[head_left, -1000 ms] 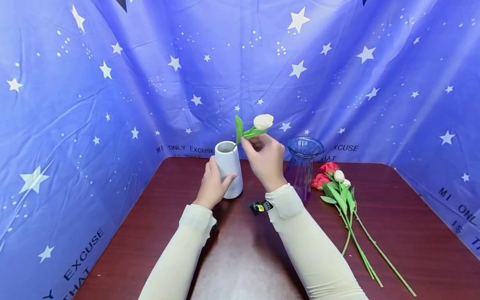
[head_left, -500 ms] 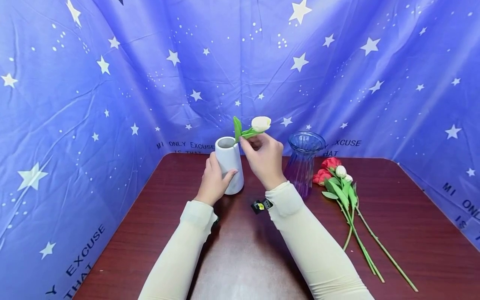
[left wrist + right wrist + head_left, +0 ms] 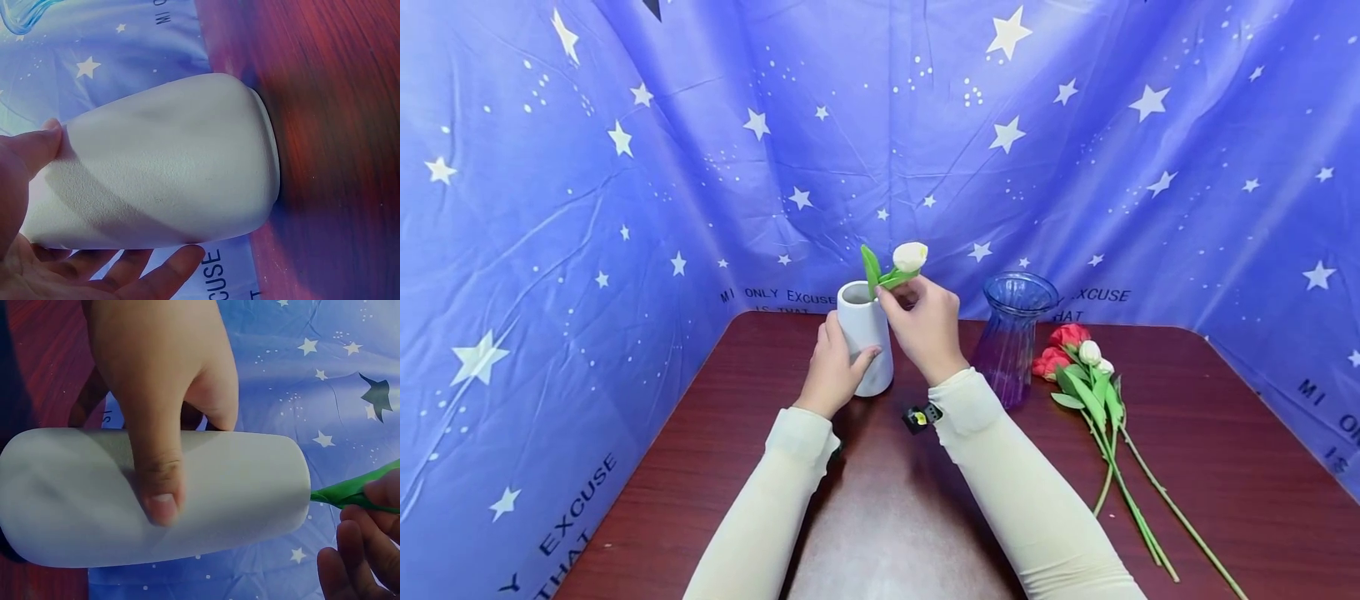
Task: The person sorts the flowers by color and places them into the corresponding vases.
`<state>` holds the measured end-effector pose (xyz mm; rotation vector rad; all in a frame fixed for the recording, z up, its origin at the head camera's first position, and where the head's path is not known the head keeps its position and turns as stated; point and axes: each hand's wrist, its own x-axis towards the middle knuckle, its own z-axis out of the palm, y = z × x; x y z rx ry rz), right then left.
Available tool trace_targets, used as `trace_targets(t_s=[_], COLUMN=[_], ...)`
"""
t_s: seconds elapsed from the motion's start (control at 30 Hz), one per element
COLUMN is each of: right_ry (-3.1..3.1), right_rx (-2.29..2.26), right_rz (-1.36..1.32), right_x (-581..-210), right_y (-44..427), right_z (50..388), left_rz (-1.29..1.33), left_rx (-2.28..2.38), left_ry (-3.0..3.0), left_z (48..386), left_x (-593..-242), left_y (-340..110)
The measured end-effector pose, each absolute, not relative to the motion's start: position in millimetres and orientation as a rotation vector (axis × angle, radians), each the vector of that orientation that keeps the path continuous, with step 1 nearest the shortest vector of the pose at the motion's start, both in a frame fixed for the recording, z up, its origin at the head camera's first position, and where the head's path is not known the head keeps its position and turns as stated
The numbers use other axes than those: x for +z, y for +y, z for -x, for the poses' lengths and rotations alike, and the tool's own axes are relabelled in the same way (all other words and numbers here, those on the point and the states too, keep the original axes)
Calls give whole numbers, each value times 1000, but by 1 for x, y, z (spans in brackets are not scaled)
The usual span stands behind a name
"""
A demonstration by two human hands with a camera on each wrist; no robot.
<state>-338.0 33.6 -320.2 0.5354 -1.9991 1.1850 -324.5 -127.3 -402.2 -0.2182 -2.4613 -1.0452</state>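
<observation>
A white vase [image 3: 863, 342] stands upright on the table, narrower at its mouth than at its base. My left hand [image 3: 833, 367] grips it from the left, thumb across the front and fingers round the far side, as the left wrist view also shows. With thumb and fingertips my right hand [image 3: 928, 325] pinches a white tulip [image 3: 911, 257] by its green leaves, just above the vase's right rim. The tulip's lower stem is inside the vase and hidden; its bloom leans right. In the right wrist view the green leaves [image 3: 350, 490] come right down to the mouth.
A blue-purple glass vase [image 3: 1011, 333] stands right of my right hand. Farther right lie several loose flowers, with red blooms [image 3: 1060, 350], white tulip buds [image 3: 1090, 352] and long green stems. A starry blue cloth [image 3: 887, 150] hangs behind the dark red table [image 3: 1187, 417].
The white tulip has sunk deeper into the white vase, my right hand moving down and slightly left with it. My left hand keeps its grip on the vase.
</observation>
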Motion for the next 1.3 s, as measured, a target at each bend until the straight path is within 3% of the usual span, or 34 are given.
trace_targets(t_s=[1.03,1.3], right_ry=[-2238,-2290], right_rx=[1143,1314], right_rz=[-420,-381], right_x=[-327,-324], right_y=[24,23], right_z=[351,361], left_rz=[219,226], left_rx=[-1017,-1030], left_ry=[-2454,-2457], left_z=[327,326], left_x=[-401,-405], left_y=[-130,-127])
